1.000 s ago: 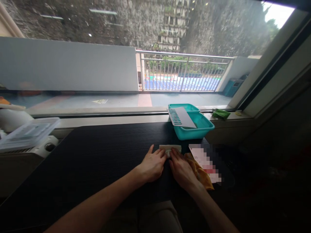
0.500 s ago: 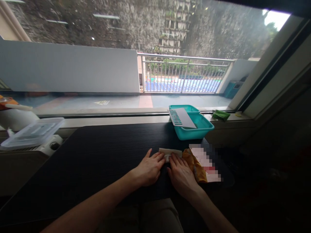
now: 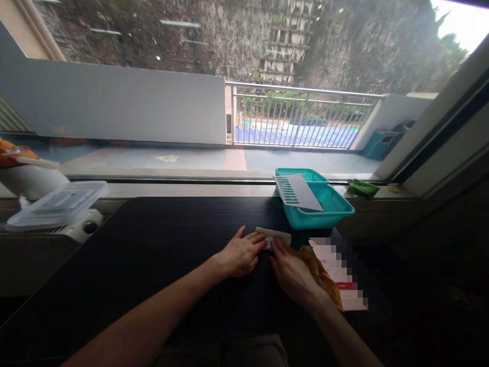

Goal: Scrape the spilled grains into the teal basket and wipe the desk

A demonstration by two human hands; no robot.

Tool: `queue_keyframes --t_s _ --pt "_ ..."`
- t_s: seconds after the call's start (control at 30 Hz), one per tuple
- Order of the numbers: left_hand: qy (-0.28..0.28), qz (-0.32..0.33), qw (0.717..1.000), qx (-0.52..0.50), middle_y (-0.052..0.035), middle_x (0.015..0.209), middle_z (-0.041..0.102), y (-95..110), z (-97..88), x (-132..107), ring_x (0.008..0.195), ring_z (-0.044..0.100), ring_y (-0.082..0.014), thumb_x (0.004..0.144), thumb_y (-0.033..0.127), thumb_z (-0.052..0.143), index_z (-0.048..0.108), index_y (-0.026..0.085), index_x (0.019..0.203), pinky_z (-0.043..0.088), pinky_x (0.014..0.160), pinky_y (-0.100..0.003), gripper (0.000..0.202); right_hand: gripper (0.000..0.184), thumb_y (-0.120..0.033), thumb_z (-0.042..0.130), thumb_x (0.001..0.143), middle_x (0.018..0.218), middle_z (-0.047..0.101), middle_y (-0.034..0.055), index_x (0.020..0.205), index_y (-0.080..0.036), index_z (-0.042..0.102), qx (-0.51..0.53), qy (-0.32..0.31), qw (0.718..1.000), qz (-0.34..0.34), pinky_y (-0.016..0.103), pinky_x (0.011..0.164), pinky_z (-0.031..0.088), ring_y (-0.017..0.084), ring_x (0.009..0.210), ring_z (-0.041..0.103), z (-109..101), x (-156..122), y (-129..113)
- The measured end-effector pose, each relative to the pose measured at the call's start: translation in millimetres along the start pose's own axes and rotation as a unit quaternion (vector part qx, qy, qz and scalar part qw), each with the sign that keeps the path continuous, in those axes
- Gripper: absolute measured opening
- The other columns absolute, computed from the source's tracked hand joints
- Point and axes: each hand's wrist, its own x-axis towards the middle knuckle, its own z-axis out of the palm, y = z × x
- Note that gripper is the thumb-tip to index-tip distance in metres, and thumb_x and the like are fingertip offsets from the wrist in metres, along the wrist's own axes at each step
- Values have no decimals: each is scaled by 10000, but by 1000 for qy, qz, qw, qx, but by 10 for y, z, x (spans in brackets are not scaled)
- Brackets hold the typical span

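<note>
Pressing flat on the black tabletop (image 3: 153, 239), both hands meet at a small pale folded piece (image 3: 275, 235). Paper or cloth, can't tell which. The left hand (image 3: 240, 255) has its fingers stretched out, tips on the piece's left end. The right hand (image 3: 292, 270) is spread the same way, tips on its near edge. Neither curls around it. A yellow wrapper (image 3: 326, 285) and a printed sheet (image 3: 338, 265) lie just beside the right hand. A teal basket (image 3: 328, 216) with a white slotted card (image 3: 300, 191) sits behind.
</note>
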Motion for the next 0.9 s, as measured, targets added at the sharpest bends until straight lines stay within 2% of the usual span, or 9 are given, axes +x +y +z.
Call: queue_keyframes --t_s 0.13,0.2,0.3,0.43,0.57,0.67,0.73,0.83,0.9 --pt "-10 -63 998 11 -106 1506 337 -391 -129 508 1394 282 -239 883 191 386 367 216 1391 143 1109 -598 509 452 -197 358 936 1451 401 195 1352 -42 446 -3 -9 1000 25 393 1102 301 269 1352 359 -97 818 51" --pt "-16 -75 997 15 -119 1485 373 -546 -206 623 1376 318 -257 887 193 386 395 213 1373 170 1093 -614 486 447 -207 354 939 1425 426 221 1330 -19 464 -1 -17 1000 22 402 1081 329 284 1332 390 -126 1079 18" --pt "-17 -51 998 19 -96 1455 428 -649 -239 440 1362 345 -242 875 200 411 428 223 1349 132 1113 -595 475 457 -230 385 933 1424 429 217 1334 -28 465 3 -27 999 -17 389 1076 335 281 1330 392 -116 1019 -53" --pt "-15 -18 1000 14 -42 1474 407 -727 -165 124 1380 310 -190 857 192 425 386 253 1376 105 1145 -524 524 446 -234 392 931 1450 425 138 1355 -115 460 13 -34 995 -89 354 1081 330 229 1328 401 -80 794 -9" --pt "-11 -59 998 9 -77 1489 377 -950 -207 393 1384 301 -214 885 172 346 380 231 1383 152 1116 -575 502 395 -234 360 947 1423 463 125 1300 -146 513 8 -21 996 -82 357 1053 356 220 1294 443 -131 1223 95" --pt "-15 -84 996 9 -121 1491 361 -1079 -284 587 1379 310 -254 894 188 329 395 201 1375 191 1080 -623 486 388 -257 329 961 1433 442 147 1274 -146 530 2 -13 998 -66 399 1038 360 241 1285 450 -147 1513 66" --pt "-17 -74 997 10 -120 1480 381 -1085 -298 515 1369 329 -250 896 199 336 412 198 1364 168 1085 -628 474 394 -274 358 953 1437 431 164 1282 -133 523 -2 -15 997 -73 432 1057 329 261 1305 423 -112 1463 10" --pt "-17 -39 999 8 -65 1461 424 -1044 -256 247 1370 326 -213 893 219 367 419 227 1361 105 1123 -585 471 463 -301 430 927 1460 400 170 1350 -117 458 -4 -21 994 -107 445 1100 259 274 1350 353 -32 1195 -48" --pt "-14 -28 999 6 -33 1456 433 -1066 -235 167 1377 308 -194 903 234 365 415 249 1363 82 1138 -557 463 488 -315 416 935 1484 366 152 1385 -125 417 -6 -29 992 -123 429 1113 241 262 1370 319 -11 1130 -48"
